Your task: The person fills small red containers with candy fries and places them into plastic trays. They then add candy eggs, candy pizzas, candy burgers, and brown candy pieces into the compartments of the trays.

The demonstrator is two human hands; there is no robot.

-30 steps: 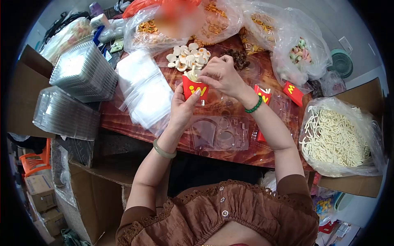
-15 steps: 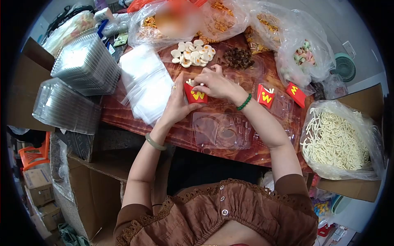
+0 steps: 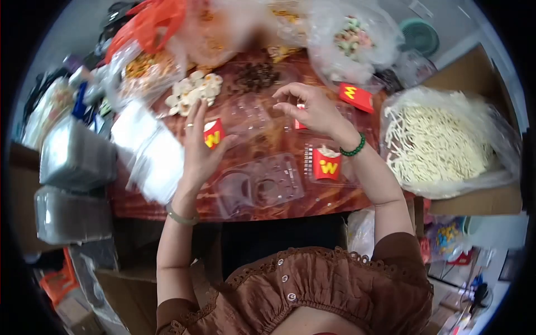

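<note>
Red carton point(image 3: 214, 134) by open left hand point(image 3: 202, 152); right hand point(image 3: 317, 110) inside table edge point(image 3: 312, 211).

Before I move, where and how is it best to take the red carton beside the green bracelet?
I would pinch the red carton by both side edges, low on its body, coming from above. It seems to lie printed face up, its open end, where pale sticks show, on the far side; gripping low should disturb them least.

Reddish wood-patterned table point(image 3: 318, 196), white round pieces point(image 3: 195, 91), dark pieces point(image 3: 255, 76), clear trays point(image 3: 259, 183), red cartons point(image 3: 326, 163)
</note>
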